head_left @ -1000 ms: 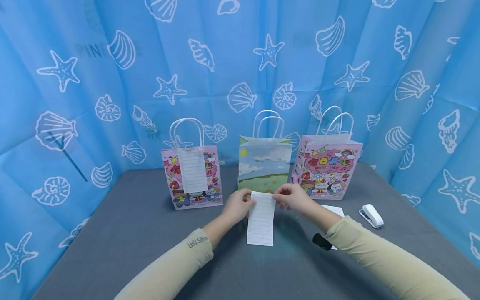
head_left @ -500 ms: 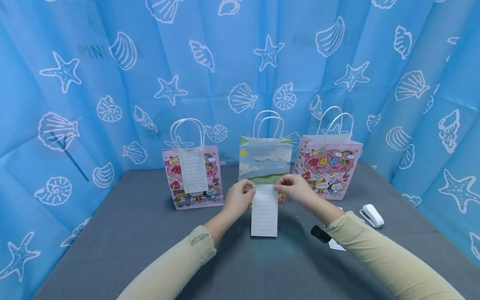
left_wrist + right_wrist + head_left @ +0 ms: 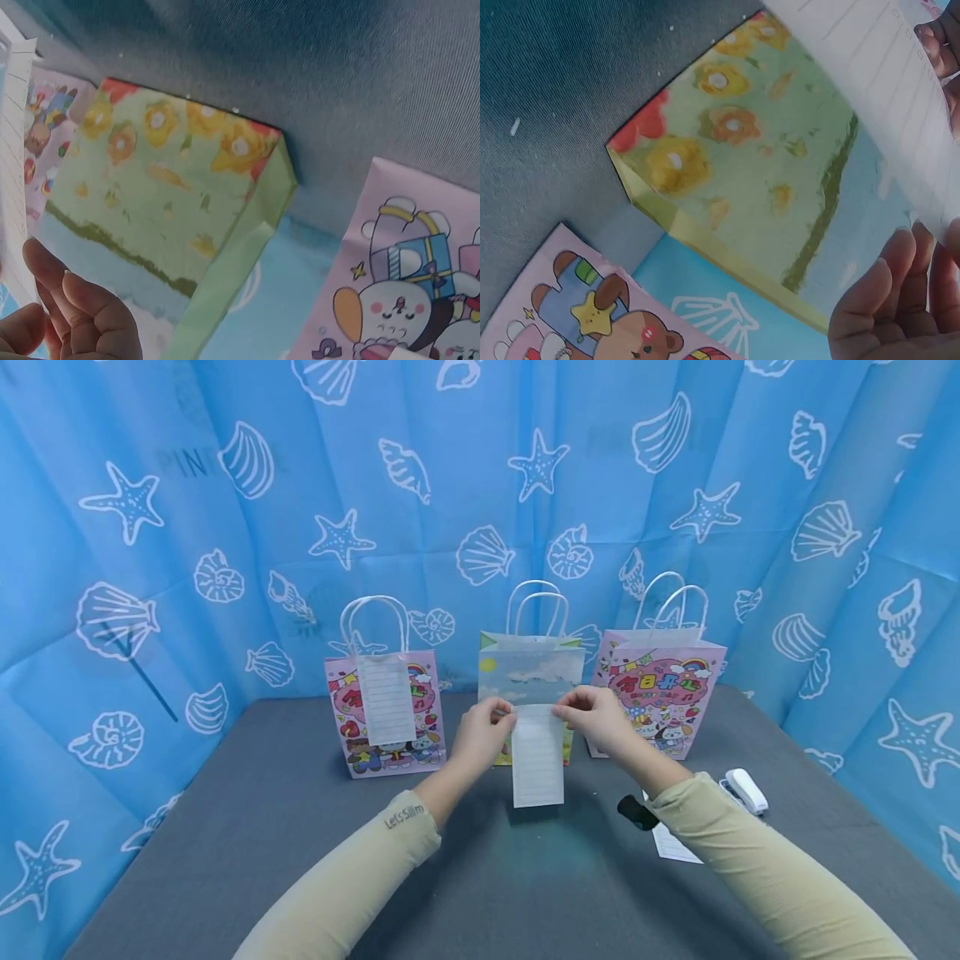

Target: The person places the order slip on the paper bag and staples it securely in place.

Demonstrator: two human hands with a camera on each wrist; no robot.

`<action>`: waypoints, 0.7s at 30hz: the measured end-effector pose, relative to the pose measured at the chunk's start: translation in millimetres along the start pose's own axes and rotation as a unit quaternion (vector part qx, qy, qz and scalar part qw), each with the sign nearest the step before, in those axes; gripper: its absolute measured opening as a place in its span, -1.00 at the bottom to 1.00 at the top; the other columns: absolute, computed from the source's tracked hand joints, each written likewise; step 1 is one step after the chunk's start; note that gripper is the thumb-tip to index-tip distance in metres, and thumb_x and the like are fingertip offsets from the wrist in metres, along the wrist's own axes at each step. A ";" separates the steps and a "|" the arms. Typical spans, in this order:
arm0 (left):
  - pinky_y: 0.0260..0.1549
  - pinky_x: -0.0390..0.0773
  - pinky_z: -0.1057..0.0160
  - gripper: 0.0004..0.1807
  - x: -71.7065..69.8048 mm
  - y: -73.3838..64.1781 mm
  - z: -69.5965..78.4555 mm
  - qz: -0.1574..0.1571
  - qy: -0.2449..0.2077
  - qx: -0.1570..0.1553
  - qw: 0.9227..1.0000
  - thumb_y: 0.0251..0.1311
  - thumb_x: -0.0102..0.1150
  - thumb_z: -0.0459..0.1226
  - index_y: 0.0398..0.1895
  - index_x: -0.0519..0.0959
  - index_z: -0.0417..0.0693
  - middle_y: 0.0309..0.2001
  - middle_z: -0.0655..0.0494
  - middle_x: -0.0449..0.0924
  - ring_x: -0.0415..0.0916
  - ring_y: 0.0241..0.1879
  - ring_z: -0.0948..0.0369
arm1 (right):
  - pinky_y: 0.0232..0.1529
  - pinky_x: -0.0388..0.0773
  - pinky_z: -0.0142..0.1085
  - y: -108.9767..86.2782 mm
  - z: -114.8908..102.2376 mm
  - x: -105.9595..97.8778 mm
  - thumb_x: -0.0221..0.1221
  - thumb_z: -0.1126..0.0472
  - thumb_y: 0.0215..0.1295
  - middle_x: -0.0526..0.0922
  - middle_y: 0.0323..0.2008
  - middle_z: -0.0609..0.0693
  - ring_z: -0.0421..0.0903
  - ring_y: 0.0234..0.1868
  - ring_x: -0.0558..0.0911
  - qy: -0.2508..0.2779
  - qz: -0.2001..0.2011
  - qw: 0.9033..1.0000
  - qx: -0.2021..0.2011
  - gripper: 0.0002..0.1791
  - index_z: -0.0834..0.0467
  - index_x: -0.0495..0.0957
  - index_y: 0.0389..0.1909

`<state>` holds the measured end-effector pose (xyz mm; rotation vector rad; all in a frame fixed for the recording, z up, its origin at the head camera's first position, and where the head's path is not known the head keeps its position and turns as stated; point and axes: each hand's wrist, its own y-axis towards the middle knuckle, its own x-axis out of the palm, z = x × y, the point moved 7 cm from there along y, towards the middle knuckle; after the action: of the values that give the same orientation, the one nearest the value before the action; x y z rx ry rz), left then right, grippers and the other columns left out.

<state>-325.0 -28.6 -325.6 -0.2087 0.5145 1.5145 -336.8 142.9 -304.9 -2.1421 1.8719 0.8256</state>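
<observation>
A lined white paper slip [image 3: 537,768] hangs upright in front of the middle gift bag [image 3: 531,668], which shows a painted sky and meadow. My left hand [image 3: 483,731] pinches the slip's upper left corner, and my right hand [image 3: 596,718] pinches the upper right one. In the right wrist view the slip [image 3: 885,97] stands out from the bag's flowered front [image 3: 757,150], with a gap between them. Seen from the left wrist, the slip [image 3: 15,150] shows nearly edge-on beside the fingers [image 3: 97,315].
On the left stands a pink cartoon bag [image 3: 352,760] with a similar slip [image 3: 386,702] on its front. Another pink bag [image 3: 660,681] stands right. A white stapler [image 3: 746,791] and a further paper slip [image 3: 675,847] lie near my right forearm, on the grey table [image 3: 187,843].
Both hands have raised the slip and brought it toward the middle bag, a little to the right. It now covers more of the bag's front. The bags have stayed put.
</observation>
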 end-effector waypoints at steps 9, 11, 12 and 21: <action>-0.60 0.43 0.29 -0.80 -6.8 12.9 15.6 0.016 0.026 0.004 1.000 0.43 0.05 -0.20 -0.05 0.57 -0.09 -0.27 0.08 0.61 0.59 -0.52 0.09 | -0.17 0.51 -0.23 9.6 -9.8 -10.6 0.12 0.24 0.43 0.59 -0.22 0.18 0.02 -0.20 0.54 -0.004 0.042 0.999 -0.011 -0.79 0.35 0.56 -0.18; -0.59 0.44 0.29 -0.80 -8.1 16.0 18.8 0.020 0.029 0.006 0.999 0.43 0.04 -0.20 -0.05 0.57 -0.09 -0.28 0.09 0.61 0.55 -0.55 0.15 | -0.14 0.50 -0.23 11.4 -11.6 -12.6 0.12 0.22 0.43 0.58 -0.19 0.18 0.01 -0.17 0.52 -0.002 0.050 0.999 -0.009 -0.78 0.35 0.56 -0.17; -0.58 0.44 0.29 -0.81 -8.8 17.7 20.3 0.022 0.030 0.008 0.999 0.43 0.04 -0.20 -0.06 0.57 -0.09 -0.27 0.08 0.61 0.54 -0.56 0.18 | -0.13 0.50 -0.23 12.6 -12.6 -13.7 0.12 0.22 0.43 0.57 -0.18 0.18 0.01 -0.17 0.51 0.001 0.054 0.999 -0.008 -0.77 0.35 0.56 -0.16; -0.56 0.43 0.31 -0.75 -15.9 24.5 33.3 0.042 0.067 0.019 0.997 0.43 0.03 -0.19 0.06 0.55 -0.04 -0.12 0.09 0.63 0.49 -0.57 0.28 | -0.21 0.44 -0.25 22.1 -22.3 -19.3 0.12 0.23 0.43 0.54 -0.26 0.14 -0.03 -0.23 0.47 0.014 0.082 0.996 -0.020 -0.78 0.36 0.56 -0.19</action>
<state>-342.2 -26.6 -284.9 -0.2638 0.6652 1.5782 -352.5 144.6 -271.6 -2.0536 2.0844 0.8776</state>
